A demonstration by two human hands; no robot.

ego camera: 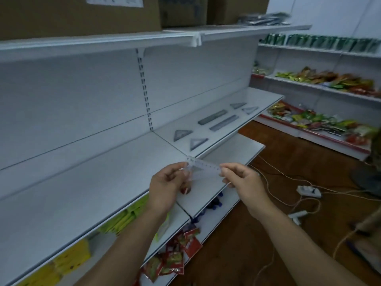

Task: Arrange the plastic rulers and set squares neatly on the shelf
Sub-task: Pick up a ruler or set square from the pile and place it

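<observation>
Rulers and set squares lie flat on the right part of the shelf, grouped by kind: two set squares nearest, two rulers side by side behind them, two more set squares at the far end. Each pair runs roughly parallel with gaps between, which reads as a deliberate display row.

One more clear ruler is in the air just in front of the shelf edge, near the closest set squares. The left hand pinches its left end with curled fingers, and the right hand pinches the right end between thumb and forefinger. Holding it by both ends keeps it level and lets the person turn it to match the others. A second clear piece may sit under the left fingers, but it is too transparent to tell.

The likely step in hand is lining this ruler up for placing. The bare left stretch of shelf offers room. Thin, slick plastic could slide when set down.
</observation>
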